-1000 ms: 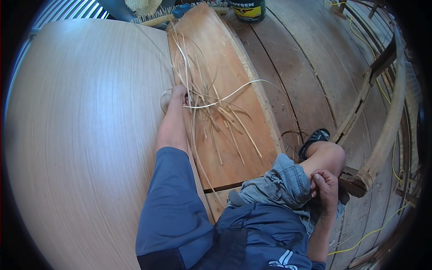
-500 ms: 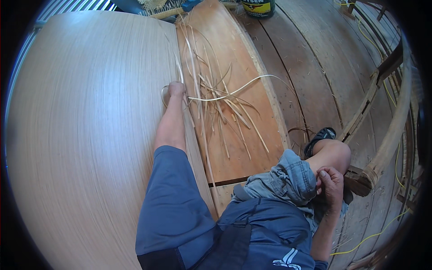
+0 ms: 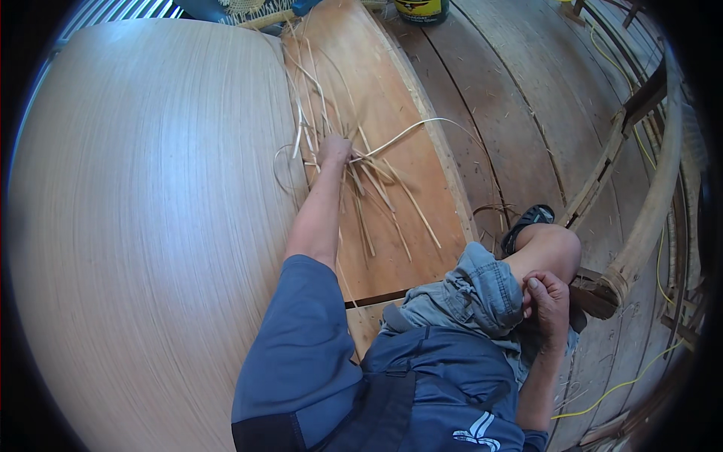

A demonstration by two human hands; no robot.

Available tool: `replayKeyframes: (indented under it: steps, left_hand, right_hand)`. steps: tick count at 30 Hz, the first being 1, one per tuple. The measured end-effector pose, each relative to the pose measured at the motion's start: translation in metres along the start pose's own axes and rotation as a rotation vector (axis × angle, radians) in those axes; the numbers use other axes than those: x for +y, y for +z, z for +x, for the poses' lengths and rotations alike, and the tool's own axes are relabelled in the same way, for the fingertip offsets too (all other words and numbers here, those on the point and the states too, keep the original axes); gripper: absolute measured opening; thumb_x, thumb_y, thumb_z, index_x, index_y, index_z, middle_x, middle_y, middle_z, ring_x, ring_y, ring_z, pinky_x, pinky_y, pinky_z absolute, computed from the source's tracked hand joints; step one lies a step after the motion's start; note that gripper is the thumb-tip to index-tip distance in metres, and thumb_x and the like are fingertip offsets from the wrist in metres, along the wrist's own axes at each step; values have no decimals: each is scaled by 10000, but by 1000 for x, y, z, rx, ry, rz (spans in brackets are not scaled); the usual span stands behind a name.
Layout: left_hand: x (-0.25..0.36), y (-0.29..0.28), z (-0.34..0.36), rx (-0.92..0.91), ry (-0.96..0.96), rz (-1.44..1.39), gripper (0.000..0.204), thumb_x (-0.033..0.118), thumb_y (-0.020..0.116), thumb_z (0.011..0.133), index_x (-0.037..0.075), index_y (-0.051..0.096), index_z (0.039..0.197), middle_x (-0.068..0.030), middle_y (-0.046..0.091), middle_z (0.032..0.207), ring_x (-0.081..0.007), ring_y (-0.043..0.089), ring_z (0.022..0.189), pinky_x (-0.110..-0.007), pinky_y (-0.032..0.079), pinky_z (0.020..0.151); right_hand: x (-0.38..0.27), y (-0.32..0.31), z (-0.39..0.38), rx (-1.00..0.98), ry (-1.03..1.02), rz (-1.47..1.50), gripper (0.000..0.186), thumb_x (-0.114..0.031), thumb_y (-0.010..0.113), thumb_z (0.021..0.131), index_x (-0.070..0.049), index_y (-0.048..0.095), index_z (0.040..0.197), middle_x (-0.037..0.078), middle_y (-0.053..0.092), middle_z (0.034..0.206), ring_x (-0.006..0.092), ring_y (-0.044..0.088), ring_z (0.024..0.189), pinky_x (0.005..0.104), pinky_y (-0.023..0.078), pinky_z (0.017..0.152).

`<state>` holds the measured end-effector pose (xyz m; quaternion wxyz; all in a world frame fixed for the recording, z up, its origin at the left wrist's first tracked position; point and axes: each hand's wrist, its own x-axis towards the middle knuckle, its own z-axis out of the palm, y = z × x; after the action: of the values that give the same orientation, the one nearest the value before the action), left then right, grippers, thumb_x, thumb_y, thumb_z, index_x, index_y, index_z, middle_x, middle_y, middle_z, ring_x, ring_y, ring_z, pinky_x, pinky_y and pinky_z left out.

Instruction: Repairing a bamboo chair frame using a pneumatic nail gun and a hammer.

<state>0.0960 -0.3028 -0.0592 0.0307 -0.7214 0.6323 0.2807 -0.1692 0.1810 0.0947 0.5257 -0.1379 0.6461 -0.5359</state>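
My left hand (image 3: pixel 334 151) reaches into a loose heap of pale rattan strips (image 3: pixel 388 197) on an orange-brown wooden board (image 3: pixel 444 233). It is closed on some of the strips, though its fingertips are hidden under the hand. One long light strip (image 3: pixel 410 129) curves from the heap past the board's right edge. A thin loop of strip (image 3: pixel 277 169) hangs over the wood-grain panel beside it. By the bare knee, my right hand (image 3: pixel 547 301) is held closed, thumb against curled fingers, next to the grey-blue shorts (image 3: pixel 482 290); what it holds, if anything, does not show.
A large wood-grain panel (image 3: pixel 151 226) fills the left. At the far side stand a dark tub with a yellow label (image 3: pixel 420 10) and some woven work (image 3: pixel 252 9). On the right, a wooden frame (image 3: pixel 640 218) and a yellow cord (image 3: pixel 625 393) lie across the plank floor (image 3: pixel 520 90).
My left hand has moved right, from the panel's edge into the middle of the heap, and some strips there have shifted. The right hand stays by the knee.
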Motion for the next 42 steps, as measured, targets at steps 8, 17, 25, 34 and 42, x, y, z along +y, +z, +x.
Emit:
replayKeyframes:
  steps: [8,17,25,34,42]
  left_hand:
    - [-2,-21,-10,-139,141,-970,94,112,519,914,89,522,1005,-45,597,785,-165,620,634,-266,484,476]
    - [-9,-64,-16,0,202,-1138,106,79,502,911,42,521,1008,-60,595,794,-175,640,636,-267,504,466]
    - [49,-48,-130,-406,161,-1522,111,156,612,870,60,573,835,-64,596,700,-123,581,583,-180,510,460]
    - [76,27,-319,-488,196,-1707,105,155,589,898,70,526,897,-83,627,811,-185,663,721,-257,553,518]
    - [66,47,-321,-439,171,-1604,185,198,564,919,20,579,967,-74,632,888,-186,670,739,-261,545,518]
  right_hand:
    - [2,-2,-2,20,-7,20,156,-154,560,911,-9,618,922,12,562,610,57,474,446,176,374,417]
    - [-5,1,-2,-8,9,-4,144,-137,557,905,-13,621,938,5,560,623,54,479,462,176,381,435]
    - [-10,64,27,-100,-506,-415,376,-44,598,826,-31,534,1196,52,571,893,145,547,766,268,468,710]
    - [-1,84,46,-125,-182,289,304,-211,548,929,15,548,1132,53,629,900,151,622,750,247,504,653]
    - [9,67,47,-116,25,870,236,-245,526,936,-22,572,875,74,599,696,187,585,561,320,499,506]
